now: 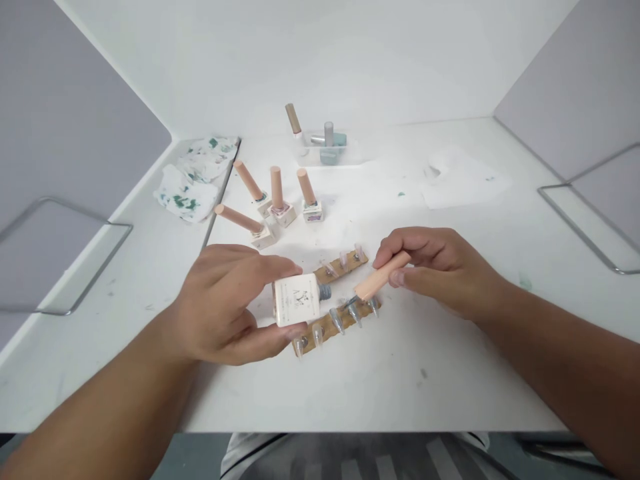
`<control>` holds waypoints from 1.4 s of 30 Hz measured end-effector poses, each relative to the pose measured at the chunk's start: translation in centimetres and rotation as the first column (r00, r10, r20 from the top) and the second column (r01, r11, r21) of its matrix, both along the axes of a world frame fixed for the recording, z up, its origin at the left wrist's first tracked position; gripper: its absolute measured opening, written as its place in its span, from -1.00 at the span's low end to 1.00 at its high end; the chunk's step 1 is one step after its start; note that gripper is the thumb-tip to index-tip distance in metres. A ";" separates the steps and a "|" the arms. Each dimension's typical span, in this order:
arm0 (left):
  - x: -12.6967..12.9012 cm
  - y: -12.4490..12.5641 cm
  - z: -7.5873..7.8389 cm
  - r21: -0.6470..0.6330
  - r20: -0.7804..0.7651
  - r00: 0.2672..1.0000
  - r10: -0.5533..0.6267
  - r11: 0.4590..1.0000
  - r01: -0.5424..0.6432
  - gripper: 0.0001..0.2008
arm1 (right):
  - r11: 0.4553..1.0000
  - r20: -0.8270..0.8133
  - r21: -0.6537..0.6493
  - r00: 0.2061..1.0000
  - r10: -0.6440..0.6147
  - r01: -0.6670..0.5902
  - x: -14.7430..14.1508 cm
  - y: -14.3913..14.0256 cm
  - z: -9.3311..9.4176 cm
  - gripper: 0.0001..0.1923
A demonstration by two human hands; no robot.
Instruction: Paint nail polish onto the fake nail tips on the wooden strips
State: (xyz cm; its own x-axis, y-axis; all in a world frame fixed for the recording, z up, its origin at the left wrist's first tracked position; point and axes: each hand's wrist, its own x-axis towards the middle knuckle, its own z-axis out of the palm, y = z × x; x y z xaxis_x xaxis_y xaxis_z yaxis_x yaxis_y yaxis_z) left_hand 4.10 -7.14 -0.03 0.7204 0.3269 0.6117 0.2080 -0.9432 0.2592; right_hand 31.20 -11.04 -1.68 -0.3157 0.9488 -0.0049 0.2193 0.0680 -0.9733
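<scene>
My left hand [227, 303] grips a white square nail polish bottle [298, 300], tipped sideways with its open neck pointing right. My right hand [440, 267] pinches the bottle's long peach brush cap [381, 277], its lower end just right of the neck and above the nearer of two brown strips [334, 325] that carry several clear false nail tips. The second strip [345, 263] lies just behind, partly hidden by the bottle.
Several capped polish bottles [279, 203] stand behind the strips. A clear tray [325, 152] with more bottles sits at the back. Stained tissues [193, 180] lie at the left, a white sheet [463, 179] at the right. Metal frames [585, 220] flank the white table.
</scene>
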 end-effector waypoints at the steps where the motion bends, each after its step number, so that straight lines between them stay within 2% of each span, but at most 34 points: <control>1: 0.0 0.0 0.0 -0.002 0.005 1.000 -0.006 1.000 0.006 -0.71 | 0.999 -0.070 -0.038 0.997 -0.018 0.016 -0.1 0.1 -0.1 -0.86; 4: 0.1 -0.1 -0.2 -0.021 0.029 0.999 -0.016 1.000 0.017 -0.71 | 0.992 -0.264 -0.128 0.964 -0.029 -0.006 -0.2 0.5 -0.6 -0.89; 7: 0.1 -0.3 -0.4 -0.022 0.065 0.998 -0.005 1.000 0.006 -0.70 | 0.984 -0.374 -0.167 0.927 -0.005 -0.062 -0.2 0.6 -1.0 -0.94; 13: 0.2 -0.4 -0.5 0.007 0.051 0.998 0.041 0.999 -0.041 -0.71 | 0.978 -0.455 -0.194 0.890 -0.027 -0.070 -0.2 0.4 -1.2 -0.95; 20: 0.1 -0.3 -0.5 0.017 0.041 0.999 0.023 1.000 -0.024 -0.71 | 0.973 -0.491 -0.198 0.871 0.007 -0.120 -0.5 0.4 -1.3 -0.96; 25: 0.3 -0.3 -0.4 0.036 0.013 0.999 0.036 0.999 -0.037 -0.70 | 0.967 -0.467 -0.203 0.883 0.041 -0.153 -0.7 -0.2 -1.2 -0.94; 28: 0.6 -0.4 -0.3 0.042 -0.002 1.000 0.024 0.999 -0.024 -0.70 | 0.967 -0.369 -0.188 0.925 0.093 -0.172 -0.9 -0.8 -0.9 -0.90; 32: 0.8 -0.4 -0.3 0.043 -0.033 0.999 0.009 0.999 -0.008 -0.71 | 0.982 -0.231 -0.092 0.963 0.142 -0.167 -0.8 -0.9 -0.7 -0.87; 36: 0.7 -0.4 -0.3 0.031 -0.041 0.999 -0.002 1.000 0.004 -0.71 | 0.991 -0.220 -0.040 0.968 0.119 -0.131 -0.4 -0.4 -0.8 -0.87; 42: 0.4 -0.1 -0.1 0.023 -0.070 0.998 -0.007 1.000 0.009 -0.73 | 0.997 -0.199 -0.063 0.979 0.037 -0.050 -0.1 0.1 -0.5 -0.90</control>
